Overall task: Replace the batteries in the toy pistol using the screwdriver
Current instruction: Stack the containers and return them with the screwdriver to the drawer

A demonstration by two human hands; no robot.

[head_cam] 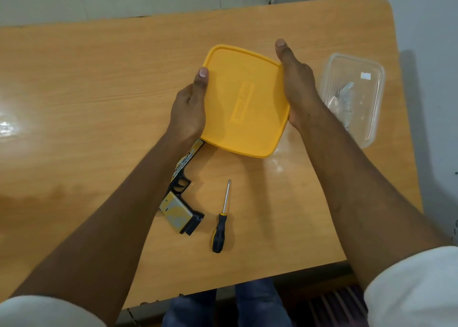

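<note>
A: What did the head view show, and what worried you?

B: Both hands were on a yellow box [244,101] with its lid on, held above the desk [86,91]. The left hand [189,103] clasped its left edge, thumb lying up along the rim. The right hand [297,84] clasped the right edge, thumb stretched toward the far corner. The other fingers were hidden under the box, so I could not tell how they curled, but each hand was plainly grasping it.

A: And the risk?

B: I judged that if the lid was pried off sharply, the box could jerk and spill whatever was inside. The near corner of the box also hung right over the muzzle of the toy pistol [182,195], so setting it down carelessly could knock the pistol.

A: Where was the pistol?

B: Lying flat on the desk, partly under the left forearm, grip toward the person. The screwdriver [221,220] lay just beside it to the right, tip pointing away, untouched. A sweep of that forearm could push either one.

A: Anything else?

B: A clear tub [352,96] stood open at the right edge of the desk, beyond the right wrist, with something pale inside that I couldn't identify.
</note>
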